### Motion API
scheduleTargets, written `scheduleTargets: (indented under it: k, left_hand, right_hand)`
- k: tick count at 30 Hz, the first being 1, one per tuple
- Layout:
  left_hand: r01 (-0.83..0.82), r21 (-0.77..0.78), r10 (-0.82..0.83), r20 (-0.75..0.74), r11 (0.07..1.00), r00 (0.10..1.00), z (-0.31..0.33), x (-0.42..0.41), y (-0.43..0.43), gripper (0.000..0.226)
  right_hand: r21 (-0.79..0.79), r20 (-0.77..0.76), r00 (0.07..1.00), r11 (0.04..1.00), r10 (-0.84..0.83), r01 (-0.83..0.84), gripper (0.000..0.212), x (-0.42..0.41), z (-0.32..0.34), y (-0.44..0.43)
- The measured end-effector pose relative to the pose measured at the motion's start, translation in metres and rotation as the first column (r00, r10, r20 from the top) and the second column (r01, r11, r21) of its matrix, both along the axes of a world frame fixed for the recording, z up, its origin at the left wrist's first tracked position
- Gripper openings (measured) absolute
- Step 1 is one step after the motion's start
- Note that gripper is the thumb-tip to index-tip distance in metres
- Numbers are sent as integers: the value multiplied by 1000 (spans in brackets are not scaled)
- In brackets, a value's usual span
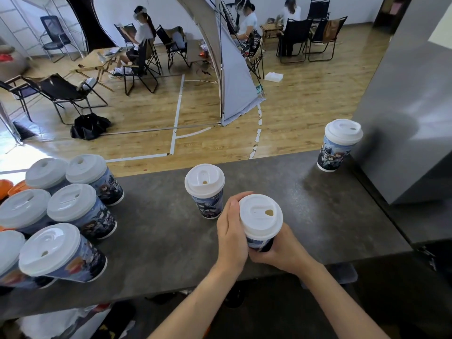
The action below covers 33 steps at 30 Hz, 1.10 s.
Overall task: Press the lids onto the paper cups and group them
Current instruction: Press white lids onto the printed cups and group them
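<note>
The fingers of my left hand (232,228) are curled round the left flank of the cup (259,242), reaching to its far side just under the rim. The fingers of my right hand (275,253) are wrapped round its lower body from the near right, so both hands are clamped on this one cup. Its white lid (260,215) sits level between them and looks fully seated, though I can't see the far lip behind my left fingers. The cup stands upright with its long axis vertical. My right hand hides its base, so I can't tell whether it rests on the surface (318,216) or hangs just off it. Just beyond my left fingers, close but apart, stands a second cup (205,192), also lidded and upright. Well to the left of my fingers is the cluster of lidded cups (73,206), packed close together and some touching. That is the way this cup has to go, I judge. My left hand is the nearer one, so a sideways carry to the left suits it, keeping clear of the second cup. Far to the right and beyond my right fingers, a lone cup (341,145) stands by the wall, and it is nearer my right hand.
</note>
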<state>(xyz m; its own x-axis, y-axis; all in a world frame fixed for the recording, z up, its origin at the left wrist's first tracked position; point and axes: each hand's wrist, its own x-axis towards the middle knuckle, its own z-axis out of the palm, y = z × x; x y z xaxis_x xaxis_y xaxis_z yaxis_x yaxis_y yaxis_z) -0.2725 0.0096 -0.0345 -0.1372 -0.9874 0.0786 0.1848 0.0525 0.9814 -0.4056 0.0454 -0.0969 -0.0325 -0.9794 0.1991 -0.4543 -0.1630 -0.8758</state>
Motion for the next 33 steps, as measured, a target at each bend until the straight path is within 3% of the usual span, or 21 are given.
scheduleTargets:
  k: [4,7,11,13,16,21,25,29,31,33]
  left_hand:
    - [152,164,-158,25,975,987,9,2,-22,39]
    - [140,200,-158,78,970,984,16,0,-22,42]
    - [225,332,-248,27,916,968,35,0,-20,56]
    - [346,322,-378,39,881,925,50,4,-24,66]
    - [422,249,-445,39,872,895,63,11,-30,87]
    - [408,216,-408,-46,887,912,75,12,-27,64]
    - [397,252,-386,-95,882,918,81,12,-29,69]
    - [560,346,-511,-231,753,828,85,19,-28,80]
    - [503,336,-456,-213,796,864,90,17,-27,78]
    - [382,284,-372,-90,879,924,94,12,-28,77]
  right_hand:
    - [77,32,999,997,3,-6,61,-2,-1,1]
    - [110,69,998,994,1,-9,59,-3,3,2]
    - [221,263,965,973,1,-61,49,3,30,14]
    - [249,427,903,966,-45,-70,50,8,48,19]
    - [249,603,798,954,-17,-168,55,14,76,25]
    - [257,657,754,947,-26,-191,68,28,102,28]
    - [211,817,570,966,-90,-149,75,41,106,30]
    - [139,939,345,922,-6,-362,75,41,119,34]
    - [133,945,327,929,-15,-344,79,44,121,36]
    - [165,924,375,963,-76,-212,80,47,123,37]
